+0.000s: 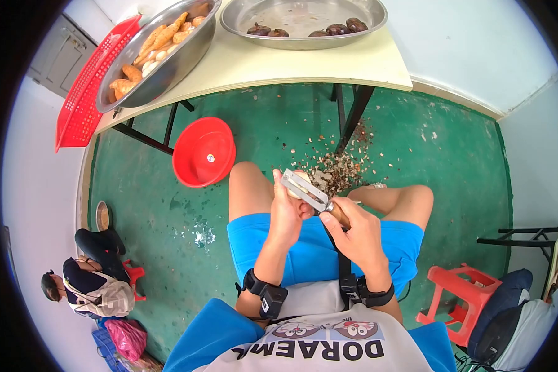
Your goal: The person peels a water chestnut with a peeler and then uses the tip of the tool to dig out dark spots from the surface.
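Observation:
My right hand [357, 234] is closed around the wooden handle [336, 215] of a peeler with a wide metal blade frame [305, 190]. My left hand [287, 209] grips a pale, rounded vegetable [296, 188], its kind partly hidden behind the peeler. The metal frame lies across the vegetable, above my lap. Peelings [336, 173] are scattered on the green floor just beyond my hands.
A table [260, 68] ahead bears a metal basin [186, 59] of sweet potatoes, a round metal tray [304, 43] with several dark vegetables and a red basket [84, 102]. A red basin [195, 158] sits on the floor. A person [96, 279] sits left; a red stool [456, 297] stands right.

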The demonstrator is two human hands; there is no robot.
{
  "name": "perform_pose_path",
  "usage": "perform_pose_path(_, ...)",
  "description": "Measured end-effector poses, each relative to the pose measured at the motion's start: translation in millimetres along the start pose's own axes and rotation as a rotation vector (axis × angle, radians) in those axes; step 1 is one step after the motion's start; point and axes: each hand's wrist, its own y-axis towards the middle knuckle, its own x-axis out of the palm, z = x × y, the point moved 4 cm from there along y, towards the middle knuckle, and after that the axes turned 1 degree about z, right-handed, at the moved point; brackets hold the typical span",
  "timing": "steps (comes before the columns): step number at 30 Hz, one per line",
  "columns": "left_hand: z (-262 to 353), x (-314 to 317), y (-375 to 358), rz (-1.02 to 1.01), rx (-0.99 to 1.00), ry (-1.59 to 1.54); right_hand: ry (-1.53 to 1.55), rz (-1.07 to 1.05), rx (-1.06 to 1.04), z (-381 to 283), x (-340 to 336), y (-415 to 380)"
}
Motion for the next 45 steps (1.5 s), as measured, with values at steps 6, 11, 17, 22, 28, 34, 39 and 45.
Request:
perform_pose_path(6,2,-2,-1,0.064,0.061,-0.026,-0.121,0.060,-0.046,-2,0,0)
perform_pose_path(11,1,-6,-1,0.052,0.116,0.011,-0.142,0.041,-0.048,-4,0,-1)
perform_pose_path(17,-3,-6,2,0.101,0.176,-0.045,-0.165,0.043,-0.048,-4,3,-2)
perform_pose_path(22,3,-10,-3,0.180,0.393,-0.053,-0.167,0.078,-0.055,-9,6,-2)
perform_pose_path(28,5,-8,-2,0.260,0.510,0.035,-0.136,0.097,0.005,-10,8,-4)
perform_pose_path(34,6,-5,-2,0.278,0.570,0.028,-0.119,0.128,0.060,-13,11,-6)
perform_pose_path(39,-2,0,-16,0.294,0.643,0.219,-0.182,0.236,0.200,3,6,2)
perform_pose_path(45,1,8,0,0.126,0.325,-0.049,0.087,0.338,0.285,26,-9,0)
